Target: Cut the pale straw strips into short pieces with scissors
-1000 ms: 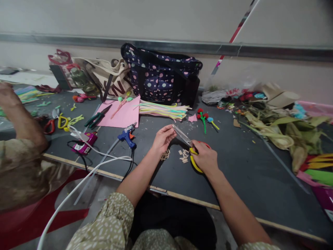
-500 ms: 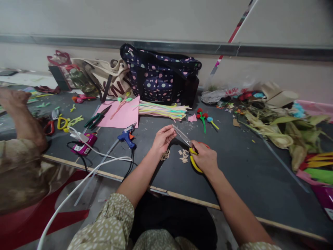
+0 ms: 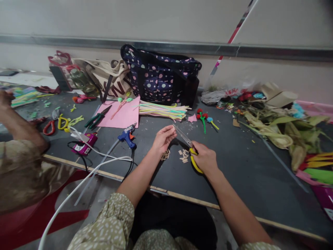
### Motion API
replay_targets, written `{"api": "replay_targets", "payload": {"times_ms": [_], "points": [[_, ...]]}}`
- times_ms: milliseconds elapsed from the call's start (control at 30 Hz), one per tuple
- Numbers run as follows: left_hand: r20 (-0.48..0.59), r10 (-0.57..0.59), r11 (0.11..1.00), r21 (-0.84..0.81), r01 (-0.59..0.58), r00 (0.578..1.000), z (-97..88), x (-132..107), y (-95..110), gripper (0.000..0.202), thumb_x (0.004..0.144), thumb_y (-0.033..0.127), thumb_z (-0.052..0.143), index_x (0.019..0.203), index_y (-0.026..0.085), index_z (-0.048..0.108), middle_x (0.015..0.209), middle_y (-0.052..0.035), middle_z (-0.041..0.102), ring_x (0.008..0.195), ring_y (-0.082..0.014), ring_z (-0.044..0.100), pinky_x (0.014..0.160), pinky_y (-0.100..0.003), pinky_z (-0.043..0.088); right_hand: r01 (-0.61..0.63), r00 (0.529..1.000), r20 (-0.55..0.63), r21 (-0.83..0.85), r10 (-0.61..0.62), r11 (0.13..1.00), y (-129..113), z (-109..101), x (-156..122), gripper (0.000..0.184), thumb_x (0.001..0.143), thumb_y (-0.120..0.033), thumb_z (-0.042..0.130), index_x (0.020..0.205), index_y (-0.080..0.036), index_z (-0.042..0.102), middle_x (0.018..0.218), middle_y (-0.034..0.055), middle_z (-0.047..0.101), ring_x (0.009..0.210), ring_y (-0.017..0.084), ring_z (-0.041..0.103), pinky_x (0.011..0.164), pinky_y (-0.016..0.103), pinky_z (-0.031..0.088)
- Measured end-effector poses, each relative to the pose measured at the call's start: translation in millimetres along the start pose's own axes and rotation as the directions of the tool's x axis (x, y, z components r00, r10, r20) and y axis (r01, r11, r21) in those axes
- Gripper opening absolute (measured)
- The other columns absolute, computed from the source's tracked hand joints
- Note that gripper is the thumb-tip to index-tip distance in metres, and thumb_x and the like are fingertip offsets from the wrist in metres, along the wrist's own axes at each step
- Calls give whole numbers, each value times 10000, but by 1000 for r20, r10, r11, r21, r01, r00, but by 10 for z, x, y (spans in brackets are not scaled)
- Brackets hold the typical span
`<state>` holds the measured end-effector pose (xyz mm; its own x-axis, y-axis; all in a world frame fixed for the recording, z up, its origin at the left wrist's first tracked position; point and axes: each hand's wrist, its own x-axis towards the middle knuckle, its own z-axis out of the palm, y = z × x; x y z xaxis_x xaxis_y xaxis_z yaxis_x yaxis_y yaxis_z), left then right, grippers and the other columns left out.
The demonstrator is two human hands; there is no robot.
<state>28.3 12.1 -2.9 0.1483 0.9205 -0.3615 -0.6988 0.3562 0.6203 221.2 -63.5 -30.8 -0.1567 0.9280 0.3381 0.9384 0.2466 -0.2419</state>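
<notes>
My right hand [image 3: 205, 158] is closed round the yellow handles of a pair of scissors [image 3: 186, 139], whose blades point up and left. At the blade tips my left hand [image 3: 164, 138] pinches something small; its fingers hide most of it and I cannot tell what it is. Below the scissors lies a small heap of short tan pieces [image 3: 184, 156]. A second heap of tan pieces [image 3: 165, 155] sits partly behind my left wrist. Left of my left hand, a blue glue gun [image 3: 127, 136] rests on the dark table.
Behind are pastel pipe cleaners [image 3: 163, 110], pink paper [image 3: 117, 116] with pliers [image 3: 97, 118] on it, and a dotted navy bag [image 3: 158, 76]. Red and green pipe-cleaner flowers [image 3: 202, 119] lie ahead. Dry husks [image 3: 281, 128] spread at right. A white cable [image 3: 78, 187] crosses the table edge; a co-worker's arm [image 3: 20, 125] is at left.
The scissors' handles have come closer together as my right hand closes. My left hand stays almost still. The co-worker's hand at the left has moved away leftward.
</notes>
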Motion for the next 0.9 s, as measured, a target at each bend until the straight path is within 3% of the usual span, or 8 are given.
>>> {"api": "replay_targets", "payload": {"times_ms": [200,333,567,900], "points": [[38,5,1000,8,-6,999,-20,4,14,246,662,86,755,886,131,664,747,-13,691,619,-70,643,670,-190,545,-110,994,-17,-172,109,979,38,-90,50,389,790,-255,563,1176,-212,567,941,54,659,815,182,577,642,265,352],[46,9,1000,4,-9,999,-53,26,9,250,660,96,757,882,140,652,752,-6,687,637,-71,643,691,-197,540,-158,987,-7,-185,159,970,57,-79,58,355,796,-259,555,1148,-224,582,912,48,661,774,177,574,616,266,341],[56,12,1000,-17,-11,998,-67,34,20,208,670,92,741,842,149,639,720,9,676,646,-72,642,691,-192,532,-39,999,-36,-23,39,999,43,-47,43,329,803,-236,542,1127,-227,599,937,23,673,827,162,597,662,249,384],[80,21,1000,8,-21,997,-49,23,24,214,664,101,752,852,137,655,708,3,666,653,-79,648,722,-209,546,-22,998,-65,-73,17,997,36,-30,38,294,839,-232,497,1101,-227,630,898,20,669,794,144,582,652,240,363]]}}
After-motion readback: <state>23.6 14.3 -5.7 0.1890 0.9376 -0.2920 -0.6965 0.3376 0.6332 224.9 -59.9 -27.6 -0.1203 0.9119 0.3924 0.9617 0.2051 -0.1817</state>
